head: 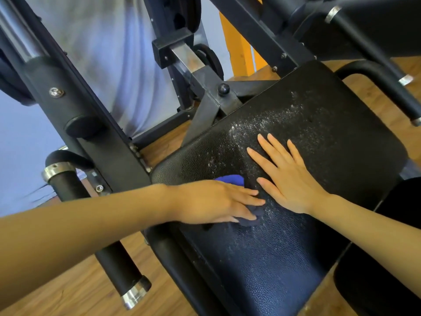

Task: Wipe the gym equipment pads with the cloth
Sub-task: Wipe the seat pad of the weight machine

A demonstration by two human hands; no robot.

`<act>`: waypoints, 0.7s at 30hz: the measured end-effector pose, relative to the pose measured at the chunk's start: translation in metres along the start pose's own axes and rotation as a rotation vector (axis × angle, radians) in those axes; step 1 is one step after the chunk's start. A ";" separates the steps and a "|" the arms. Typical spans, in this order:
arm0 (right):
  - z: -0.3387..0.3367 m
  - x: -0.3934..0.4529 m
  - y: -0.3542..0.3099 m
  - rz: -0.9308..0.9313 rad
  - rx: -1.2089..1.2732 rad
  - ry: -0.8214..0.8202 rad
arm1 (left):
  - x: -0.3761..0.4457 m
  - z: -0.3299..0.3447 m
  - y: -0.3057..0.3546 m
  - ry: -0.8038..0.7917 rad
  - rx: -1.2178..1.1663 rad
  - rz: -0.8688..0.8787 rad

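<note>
While right hand [289, 179] lies flat on seat pad [341, 151], left hand [211, 201], fingers straight, presses cloth [230, 180].

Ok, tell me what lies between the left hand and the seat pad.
The head view shows a blue cloth under the left hand, pressed flat onto the black seat pad; its edges show past the fingers.

The far half of the seat pad [319, 137] lay bare beyond the flat right hand [289, 179]. The black frame post [91, 124] crowded its left edge, with a handle bar [382, 80] at the far right corner.
</note>
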State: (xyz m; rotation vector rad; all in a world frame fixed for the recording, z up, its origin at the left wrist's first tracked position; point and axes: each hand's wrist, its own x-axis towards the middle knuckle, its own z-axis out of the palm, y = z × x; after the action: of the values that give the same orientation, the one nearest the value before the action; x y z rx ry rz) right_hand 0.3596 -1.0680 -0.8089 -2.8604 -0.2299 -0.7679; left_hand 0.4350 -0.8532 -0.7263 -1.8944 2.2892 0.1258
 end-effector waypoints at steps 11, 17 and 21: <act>-0.001 0.000 0.000 -0.003 0.012 0.005 | -0.004 -0.012 -0.008 0.082 0.075 -0.083; -0.001 0.000 -0.001 0.026 0.019 -0.004 | 0.005 -0.050 -0.040 0.055 0.217 -0.097; -0.002 0.000 -0.001 0.035 -0.002 -0.009 | 0.017 -0.057 -0.049 0.091 0.220 -0.232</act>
State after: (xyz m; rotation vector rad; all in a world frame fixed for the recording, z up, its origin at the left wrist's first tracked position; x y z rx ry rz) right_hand 0.3582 -1.0672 -0.8070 -2.8625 -0.1796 -0.7493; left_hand 0.4755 -0.8887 -0.6715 -2.0637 2.0186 -0.2363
